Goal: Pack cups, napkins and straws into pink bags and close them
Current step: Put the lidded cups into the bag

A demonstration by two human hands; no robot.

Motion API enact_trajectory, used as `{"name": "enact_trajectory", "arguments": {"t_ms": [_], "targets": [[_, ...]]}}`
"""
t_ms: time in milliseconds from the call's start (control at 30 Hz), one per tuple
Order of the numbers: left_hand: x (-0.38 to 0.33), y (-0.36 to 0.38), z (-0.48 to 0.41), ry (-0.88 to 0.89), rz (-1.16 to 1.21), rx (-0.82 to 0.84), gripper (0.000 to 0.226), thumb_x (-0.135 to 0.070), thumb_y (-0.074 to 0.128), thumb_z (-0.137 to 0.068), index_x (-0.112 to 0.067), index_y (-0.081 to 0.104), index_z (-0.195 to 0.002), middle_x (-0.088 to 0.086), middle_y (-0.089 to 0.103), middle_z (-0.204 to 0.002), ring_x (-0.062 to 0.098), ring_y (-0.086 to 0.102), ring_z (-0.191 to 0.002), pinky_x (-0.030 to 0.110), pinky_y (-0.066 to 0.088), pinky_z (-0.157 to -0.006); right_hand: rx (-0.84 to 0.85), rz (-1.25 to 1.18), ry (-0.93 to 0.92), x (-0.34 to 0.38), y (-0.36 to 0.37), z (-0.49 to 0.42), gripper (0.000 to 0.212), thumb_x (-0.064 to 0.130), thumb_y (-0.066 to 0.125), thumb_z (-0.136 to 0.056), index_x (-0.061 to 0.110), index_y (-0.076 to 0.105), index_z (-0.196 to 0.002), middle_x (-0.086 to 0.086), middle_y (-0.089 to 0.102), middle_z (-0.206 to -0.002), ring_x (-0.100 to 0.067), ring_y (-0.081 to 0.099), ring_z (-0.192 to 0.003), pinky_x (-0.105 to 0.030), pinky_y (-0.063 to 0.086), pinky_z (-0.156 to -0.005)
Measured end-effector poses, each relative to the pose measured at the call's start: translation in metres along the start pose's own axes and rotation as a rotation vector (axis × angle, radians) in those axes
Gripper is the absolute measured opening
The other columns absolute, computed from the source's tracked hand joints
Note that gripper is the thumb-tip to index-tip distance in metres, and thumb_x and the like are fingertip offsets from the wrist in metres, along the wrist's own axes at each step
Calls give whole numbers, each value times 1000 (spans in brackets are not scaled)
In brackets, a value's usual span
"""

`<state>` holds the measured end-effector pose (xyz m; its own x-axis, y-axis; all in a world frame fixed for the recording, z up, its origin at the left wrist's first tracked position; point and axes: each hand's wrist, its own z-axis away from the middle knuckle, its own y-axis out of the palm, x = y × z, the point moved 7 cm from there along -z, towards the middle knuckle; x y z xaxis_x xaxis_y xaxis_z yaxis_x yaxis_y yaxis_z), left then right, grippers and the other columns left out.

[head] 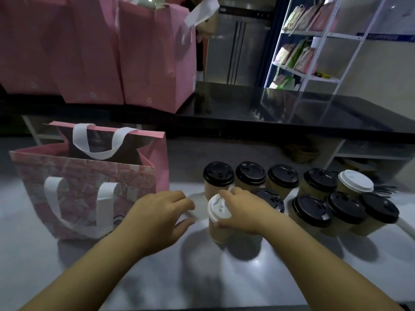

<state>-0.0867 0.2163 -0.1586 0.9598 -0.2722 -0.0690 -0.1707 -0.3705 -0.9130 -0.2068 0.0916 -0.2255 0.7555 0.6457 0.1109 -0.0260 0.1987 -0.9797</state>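
A black counter [292, 111] fronts a steel fridge [224, 52] and lit white shelving [323, 34].

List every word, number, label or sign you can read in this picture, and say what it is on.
No text here is readable.
Blue strip at top right: white lettering, too blurred.
Pink bags at the back: small white marks, too small.
Cup in the right hand: raised lid marks, illegible.
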Motion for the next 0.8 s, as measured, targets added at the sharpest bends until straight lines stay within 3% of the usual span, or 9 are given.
{"name": "enact_trajectory", "arguments": {"t_ms": [100,233,333,467,533,633,800], "targets": [[-5,-7,0,-10,28,-19,21,-34,72,-74,-20,69,-88,-3,68,-83,21,65,-69,32,53,-49,-118,-4,-19,-2,-14,3,71,65,55,-74,28,35,-132,-3,44,-121,-25,42,-110,-35,39,-78],[-7,-31,-3,-3,49,-75,23,-37,62,-78,-18,70,-89,-3,69,-85,19,65,-72,33,54,-54,-394,-75,-37,0,-60,16,77,69,41,-73,28,34,-137,0,42,-119,-22,37,-107,-34,38,-83],[1,-57,-6,-1,39,-121,34,-42,51,-82,-15,71,-90,-2,69,-86,16,64,-72,33,55,-55,-595,-184,-90,9,-105,28,84,71,30,-66,26,38,-137,1,42,-115,-16,32,-99,-32,33,-78],[32,-94,-4,-51,24,-198,37,-44,47,-81,-16,69,-90,-4,68,-84,10,62,-69,30,54,-54,-817,-279,-177,30,-160,39,77,65,34,-68,22,43,-132,0,42,-108,-18,35,-99,-28,27,-77],[55,-109,1,-104,15,-219,32,-44,49,-81,-19,68,-89,-8,65,-82,6,60,-67,28,53,-53,-866,-314,-211,43,-180,39,75,64,35,-70,22,43,-132,-2,44,-110,-20,37,-101,-26,27,-76],[95,-125,12,-209,-33,-241,11,-30,68,-80,-22,66,-87,-12,58,-79,4,56,-61,26,50,-53,-912,-384,-263,70,-200,34,72,64,36,-72,23,44,-131,1,45,-112,-20,40,-104,-21,31,-77],[165,-131,33,-384,-90,-157,13,-30,63,-80,-27,63,-93,-12,55,-82,10,52,-81,30,45,-68,-866,-568,-367,128,-210,9,67,63,38,-74,24,46,-128,3,47,-116,-19,46,-109,-40,43,-90]]}}
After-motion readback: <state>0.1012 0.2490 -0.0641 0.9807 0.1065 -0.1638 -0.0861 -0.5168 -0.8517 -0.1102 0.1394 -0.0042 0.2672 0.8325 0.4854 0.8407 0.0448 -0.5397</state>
